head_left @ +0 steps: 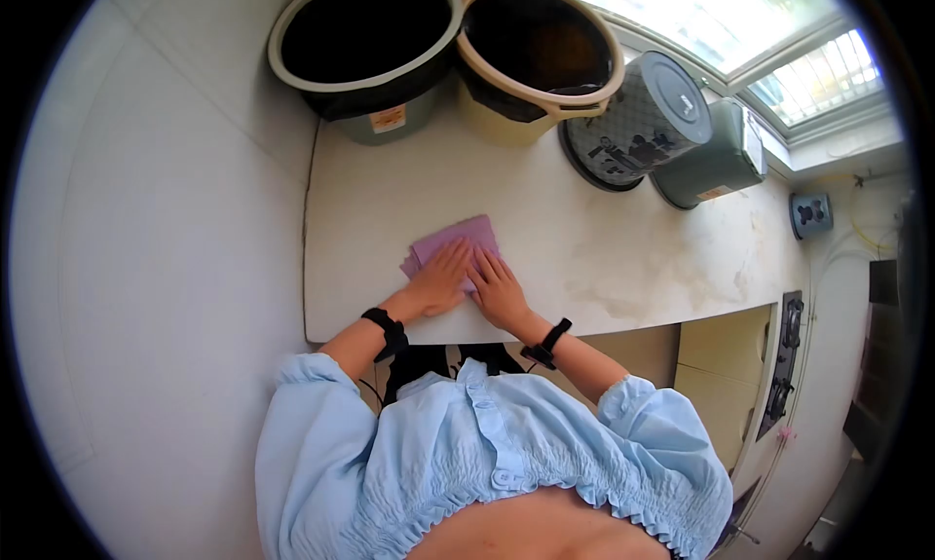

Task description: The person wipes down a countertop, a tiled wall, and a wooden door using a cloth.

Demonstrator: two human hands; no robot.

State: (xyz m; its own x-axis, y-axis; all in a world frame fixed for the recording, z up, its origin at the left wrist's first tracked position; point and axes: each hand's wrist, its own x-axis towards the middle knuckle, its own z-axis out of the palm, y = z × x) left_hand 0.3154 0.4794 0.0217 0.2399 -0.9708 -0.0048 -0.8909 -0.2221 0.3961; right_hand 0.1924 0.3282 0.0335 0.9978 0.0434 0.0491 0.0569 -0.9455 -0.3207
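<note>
A folded pink-purple cloth (456, 237) lies on the pale countertop (390, 192), not far from its front edge. Both hands rest flat on the cloth, side by side. My left hand (440, 278) covers its lower left part, fingers stretched out and pointing up to the right. My right hand (499, 289) lies against its lower right part, with the fingertips close to those of my left hand. Neither hand grasps the cloth. A black band is on each wrist.
Two bins lined with black bags, one grey-green (390, 122) and one beige (502, 122), stand at the back. Right of them are an upturned patterned bin (623, 136) and a green bin (716, 151). A stove (784, 365) is at far right, below a window (721, 15).
</note>
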